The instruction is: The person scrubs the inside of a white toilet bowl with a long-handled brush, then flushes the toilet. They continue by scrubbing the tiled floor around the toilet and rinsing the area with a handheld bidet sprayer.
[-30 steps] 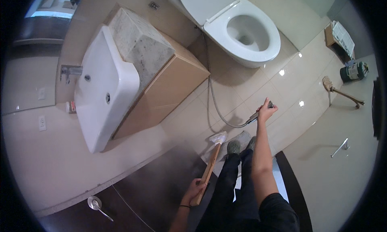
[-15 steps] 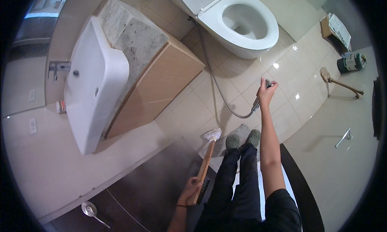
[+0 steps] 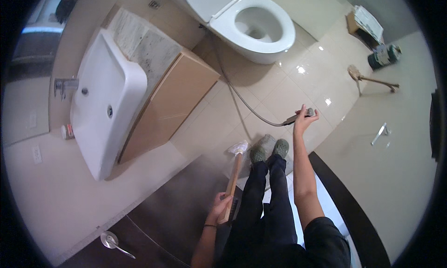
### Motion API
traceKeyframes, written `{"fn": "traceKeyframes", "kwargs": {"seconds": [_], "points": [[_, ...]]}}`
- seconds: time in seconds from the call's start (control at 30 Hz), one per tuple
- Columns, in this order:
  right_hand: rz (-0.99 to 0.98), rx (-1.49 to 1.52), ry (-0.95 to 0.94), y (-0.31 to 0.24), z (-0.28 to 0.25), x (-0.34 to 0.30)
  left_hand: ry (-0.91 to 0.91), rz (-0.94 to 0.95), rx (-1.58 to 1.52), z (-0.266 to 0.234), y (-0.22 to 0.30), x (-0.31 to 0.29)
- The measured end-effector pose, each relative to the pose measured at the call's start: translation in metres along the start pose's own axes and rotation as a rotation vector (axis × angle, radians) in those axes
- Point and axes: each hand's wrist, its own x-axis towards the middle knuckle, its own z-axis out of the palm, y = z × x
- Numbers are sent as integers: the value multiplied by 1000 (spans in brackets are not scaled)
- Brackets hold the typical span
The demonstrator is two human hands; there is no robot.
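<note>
My left hand is closed round a long wooden-handled brush, near its broad end. Dark bristles show along that end, close to my leg. White wrapping, perhaps cloth or plastic, covers the brush's far tip, which hangs over the floor near my shoes. Farther out, my right hand grips a hand-held sprayer, its head between thumb and fingers. A grey hose runs from the sprayer back toward the white toilet, whose lid is raised.
A white sink sits on a wood-fronted cabinet to the left. Green shoes stand on a grey mat. Along the right wall are a wooden-handled brush, a green canister and a cardboard box. Tiles shine wetly.
My right hand has tilted the sprayer from steeply upright to nearly level. The view has shifted, so the toilet and right-wall things sit farther left. Both hands keep their grips.
</note>
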Motion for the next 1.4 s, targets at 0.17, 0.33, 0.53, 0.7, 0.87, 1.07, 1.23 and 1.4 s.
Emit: {"fn": "traceKeyframes", "kwargs": {"seconds": [0.17, 0.33, 0.53, 0.7, 0.87, 1.07, 1.23, 1.4], "points": [[87, -32, -7, 3, -38, -58, -65, 27, -39, -19, 37, -47], [220, -16, -9, -5, -63, -136, -12, 63, 41, -28, 89, -123], [380, -458, -59, -17, -88, -195, -107, 186, -46, -29, 165, -179], [980, 123, -103, -49, -93, -209, -104, 356, 280, -4, 206, -140], [1139, 774, 50, -55, -85, -206, -155, 544, 523, 84, 251, -36], [1152, 979, -21, -17, -96, -146, -266, 568, 793, 191, 265, 18], [1094, 742, -149, -11, -117, -110, -290, 556, 756, 234, 272, 3], [1055, 715, -140, -5, -125, -95, -399, 336, 429, 230, 260, 34]]}}
